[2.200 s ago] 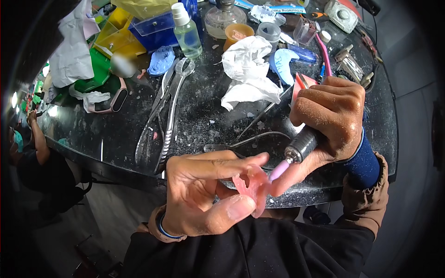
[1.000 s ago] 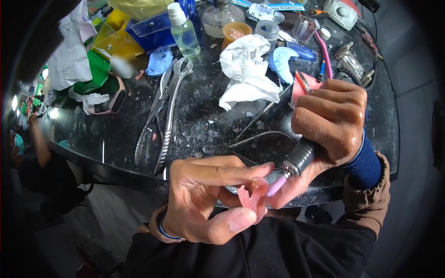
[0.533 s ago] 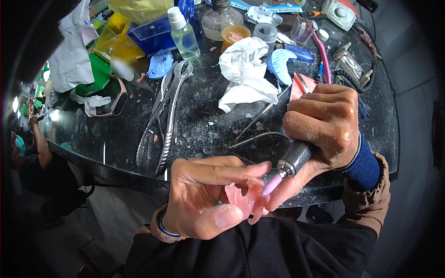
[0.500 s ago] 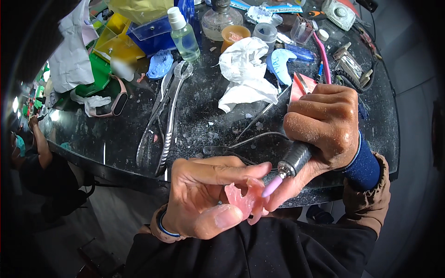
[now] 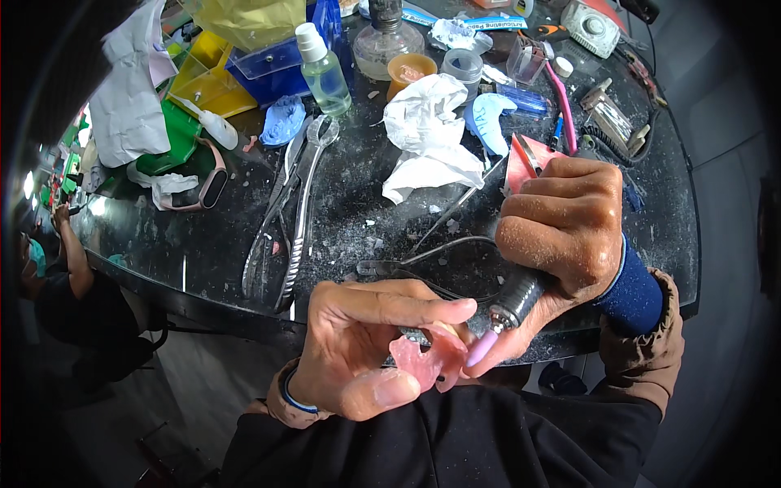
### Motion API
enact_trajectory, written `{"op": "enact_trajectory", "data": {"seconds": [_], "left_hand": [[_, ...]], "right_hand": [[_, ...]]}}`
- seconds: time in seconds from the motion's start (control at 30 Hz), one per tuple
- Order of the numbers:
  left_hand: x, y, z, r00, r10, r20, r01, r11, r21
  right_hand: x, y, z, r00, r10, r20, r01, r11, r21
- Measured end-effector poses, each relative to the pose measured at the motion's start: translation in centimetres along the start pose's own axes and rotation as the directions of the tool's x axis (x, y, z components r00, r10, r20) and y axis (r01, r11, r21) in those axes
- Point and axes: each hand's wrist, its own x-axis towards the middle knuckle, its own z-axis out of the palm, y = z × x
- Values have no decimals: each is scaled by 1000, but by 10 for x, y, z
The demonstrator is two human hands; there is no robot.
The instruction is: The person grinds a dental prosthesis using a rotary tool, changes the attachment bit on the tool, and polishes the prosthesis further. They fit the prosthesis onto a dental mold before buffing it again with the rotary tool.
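Observation:
Between the fingers and thumb of my left hand (image 5: 366,346) is a pink denture plate (image 5: 427,362), held over my lap at the table's front edge. My right hand (image 5: 565,228) is wrapped round a black rotary handpiece (image 5: 521,297). The handpiece points down and left, and its purple grinding stone (image 5: 482,348) is beside the plate's right edge; whether they touch I cannot tell. My right thumb reaches down behind the stone, close to the plate. White dust speckles my right hand and the navy cuff.
Pliers (image 5: 305,203) and crumpled white paper (image 5: 427,134) lie on the dusty black table (image 5: 342,236). Farther back stand a spray bottle (image 5: 324,73), an orange cup (image 5: 409,71) and a glass burner (image 5: 382,45). A fitness band (image 5: 213,185) lies left. Another person (image 5: 73,276) sits far left.
The grinding stone has shifted slightly right and down, from overlapping the denture plate's edge to beside it. The plate has turned a little in my left hand.

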Motion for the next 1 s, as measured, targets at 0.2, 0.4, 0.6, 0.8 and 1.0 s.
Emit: {"op": "enact_trajectory", "data": {"seconds": [0.2,0.4,0.6,0.8,1.0], "left_hand": [[-1,-2,-4,999,-18,49,17,1000,15],[0,-4,-1,999,6,40,-4,999,-39],[-2,-7,-4,994,80,79,-78,997,-21],[13,-27,-5,729,680,80,-644,641,417],[10,-18,-12,632,715,299,-689,342,639]], "right_hand": [[1,0,-4,1000,-20,6,20,1000,-8],[0,0,0,998,-40,-39,40,999,20],[2,1,-5,999,-50,-17,50,999,-6],[4,-10,-12,974,224,43,-228,961,159],[4,-24,-5,945,296,138,-317,933,170]]}}
